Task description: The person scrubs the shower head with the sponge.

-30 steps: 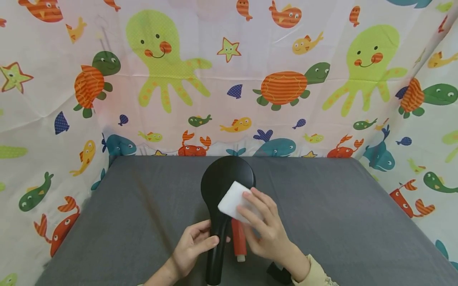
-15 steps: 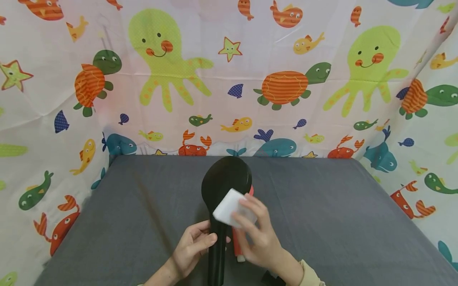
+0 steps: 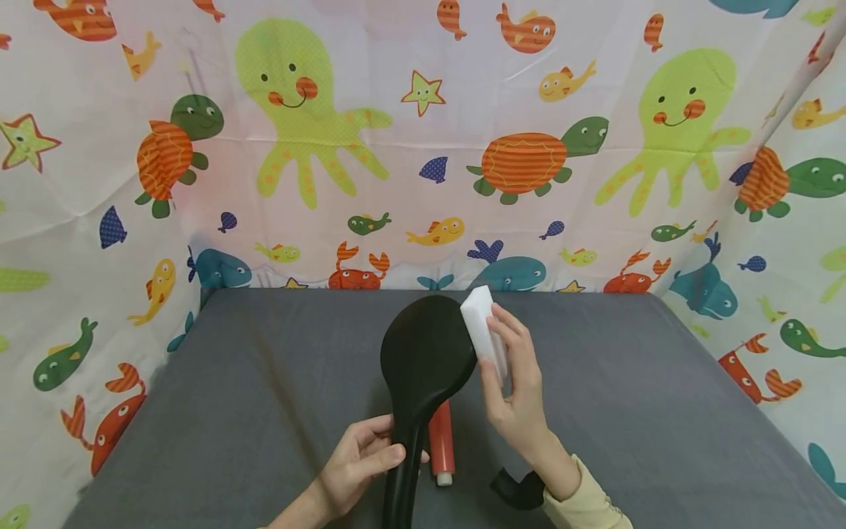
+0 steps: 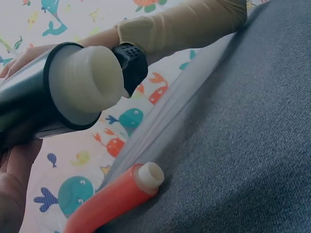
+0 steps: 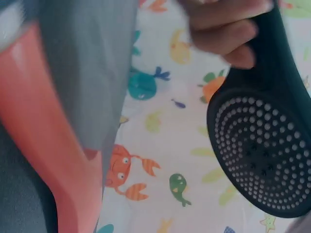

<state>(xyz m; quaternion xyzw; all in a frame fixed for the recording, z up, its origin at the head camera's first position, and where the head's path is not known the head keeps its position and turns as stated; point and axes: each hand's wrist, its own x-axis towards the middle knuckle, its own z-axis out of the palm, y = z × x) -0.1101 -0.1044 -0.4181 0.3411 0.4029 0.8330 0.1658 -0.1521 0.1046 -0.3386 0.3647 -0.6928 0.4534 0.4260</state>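
My left hand (image 3: 360,459) grips a black shower head (image 3: 426,360) by its handle, the smooth back of its round head facing up. In the left wrist view the white threaded end (image 4: 92,80) of that handle shows. Between thumb and fingertips my right hand (image 3: 518,389) pinches a white sponge block (image 3: 482,323), which stands at the right rim of the round head. From the right wrist view, the dotted nozzle face (image 5: 257,150) is seen, with left fingers round the handle; the sponge is out of that view. A red shower head (image 3: 442,444) lies on the table behind, its head hidden.
Grey cloth covers the table (image 3: 277,382). A white curtain (image 3: 423,213) printed with sea animals stands behind and at both sides. A black strap-like piece (image 3: 518,488) sits at my right wrist.
The sponge has moved from the lower back of the black shower head, down a little, then up and right to its rim. The black shower head has shifted slightly right; the left hand keeps its grip.
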